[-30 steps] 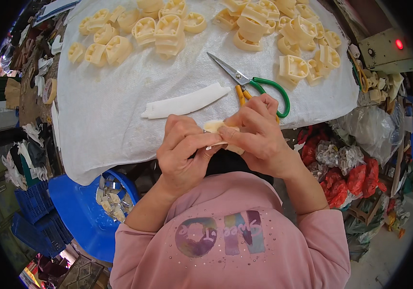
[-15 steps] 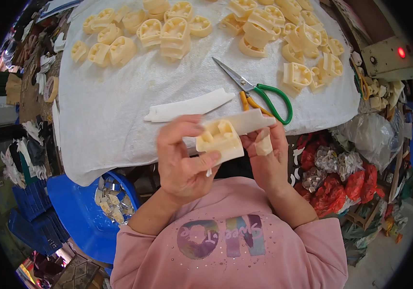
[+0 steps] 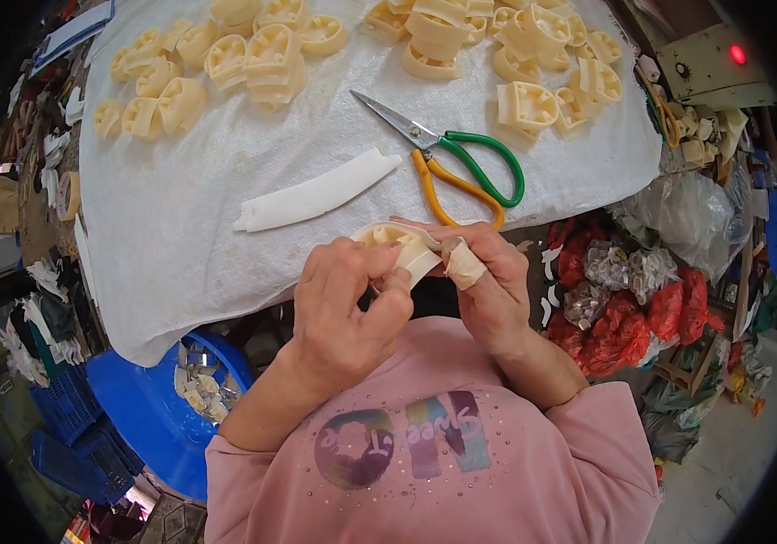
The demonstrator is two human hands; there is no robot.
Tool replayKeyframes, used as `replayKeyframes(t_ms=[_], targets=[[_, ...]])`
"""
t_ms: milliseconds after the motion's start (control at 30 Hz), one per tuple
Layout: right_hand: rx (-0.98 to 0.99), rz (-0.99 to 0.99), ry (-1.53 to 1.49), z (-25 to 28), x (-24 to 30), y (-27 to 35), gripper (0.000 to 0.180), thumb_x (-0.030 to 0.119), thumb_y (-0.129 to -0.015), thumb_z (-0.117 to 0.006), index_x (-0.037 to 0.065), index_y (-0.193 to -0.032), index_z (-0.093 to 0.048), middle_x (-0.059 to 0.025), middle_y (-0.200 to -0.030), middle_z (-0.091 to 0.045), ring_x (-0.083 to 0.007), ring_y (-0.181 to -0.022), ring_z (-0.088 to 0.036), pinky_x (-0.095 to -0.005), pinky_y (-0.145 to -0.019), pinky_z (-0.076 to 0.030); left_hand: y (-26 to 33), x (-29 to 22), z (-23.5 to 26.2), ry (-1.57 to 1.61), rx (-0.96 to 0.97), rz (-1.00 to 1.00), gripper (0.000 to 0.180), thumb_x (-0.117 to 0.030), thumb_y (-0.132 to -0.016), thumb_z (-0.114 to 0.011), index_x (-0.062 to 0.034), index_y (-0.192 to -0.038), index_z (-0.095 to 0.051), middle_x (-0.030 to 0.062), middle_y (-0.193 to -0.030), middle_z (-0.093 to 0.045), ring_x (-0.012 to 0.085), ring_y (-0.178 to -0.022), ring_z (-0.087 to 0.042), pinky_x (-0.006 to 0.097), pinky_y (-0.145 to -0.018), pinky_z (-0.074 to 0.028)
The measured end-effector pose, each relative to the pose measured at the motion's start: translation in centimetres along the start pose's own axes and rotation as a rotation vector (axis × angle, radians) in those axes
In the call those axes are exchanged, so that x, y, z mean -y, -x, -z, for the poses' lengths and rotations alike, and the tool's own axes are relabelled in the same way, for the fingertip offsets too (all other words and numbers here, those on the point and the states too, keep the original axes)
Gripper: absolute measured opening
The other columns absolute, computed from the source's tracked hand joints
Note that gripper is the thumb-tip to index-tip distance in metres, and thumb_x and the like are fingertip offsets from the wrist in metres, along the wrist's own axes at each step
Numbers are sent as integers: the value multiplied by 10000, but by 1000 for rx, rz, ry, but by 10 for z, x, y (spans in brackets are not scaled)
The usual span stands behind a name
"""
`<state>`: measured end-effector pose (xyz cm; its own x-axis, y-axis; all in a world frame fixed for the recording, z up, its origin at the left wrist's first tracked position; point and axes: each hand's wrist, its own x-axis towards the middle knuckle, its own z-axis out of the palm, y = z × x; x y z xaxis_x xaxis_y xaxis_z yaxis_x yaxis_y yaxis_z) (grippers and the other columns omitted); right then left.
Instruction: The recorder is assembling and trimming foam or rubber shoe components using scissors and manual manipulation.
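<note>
Held cream piece (image 3: 417, 257), partly hidden

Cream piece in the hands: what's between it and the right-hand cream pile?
The scissors, with one green and one orange handle, lie on the white cloth between the held cream piece and the right-hand pile; head view shows it.

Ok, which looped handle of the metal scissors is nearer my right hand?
The yellow looped handle; its lower curve lies just beyond your right hand, while the green looped handle sits farther away.
</note>
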<state>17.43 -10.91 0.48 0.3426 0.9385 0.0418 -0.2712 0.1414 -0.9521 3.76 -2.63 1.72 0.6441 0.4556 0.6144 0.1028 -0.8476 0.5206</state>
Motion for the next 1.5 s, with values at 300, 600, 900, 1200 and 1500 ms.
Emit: replayKeyframes(t_ms=[300,600,900,1200,1500], targets=[[23,-59,-3,3,0,-3,260,148,-948,-420,-59,-1037,-548,-171,-1058,-618,-211,-898,-636,-309,-795,-517,0,1,-3,-63,-9,9,160,27,-620,-634,-9,-743,-537,121,-838,-518,208,-614,-482,313,-500,-349],[-23,-200,-361,9,-6,-4,213,129,-940,-436,-43,-1007,-543,-172,-1039,-606,-215,-937,-619,-335,-799,-537,8,-2,2,92,-39,97,221,162,-681,-617,23,-841,-554,162,-850,-542,198,-618,-490,261,-503,-393],[103,-5,296,7,6,-4,223,128,-916,-455,-50,-997,-564,-141,-919,-652,-170,-828,-651,-278,-722,-521,-3,-8,-2,-148,93,23,147,9,-613,-613,-15,-721,-516,113,-748,-467,226,-608,-461,322,-502,-364],[216,-197,188,30,7,-30,306,232,-899,-530,-36,-1045,-548,-133,-930,-634,-187,-884,-624,-304,-793,-499,6,-1,-1,238,-100,316,208,141,-635,-585,-17,-762,-536,126,-844,-584,249,-704,-557,339,-593,-463],[482,-438,24,36,14,-49,609,93,-752,-728,23,-1278,-430,-149,-1082,-604,-181,-957,-603,-286,-802,-509,8,12,-10,388,-13,46,197,132,-627,-621,23,-755,-519,157,-950,-573,289,-843,-576,344,-691,-489]])
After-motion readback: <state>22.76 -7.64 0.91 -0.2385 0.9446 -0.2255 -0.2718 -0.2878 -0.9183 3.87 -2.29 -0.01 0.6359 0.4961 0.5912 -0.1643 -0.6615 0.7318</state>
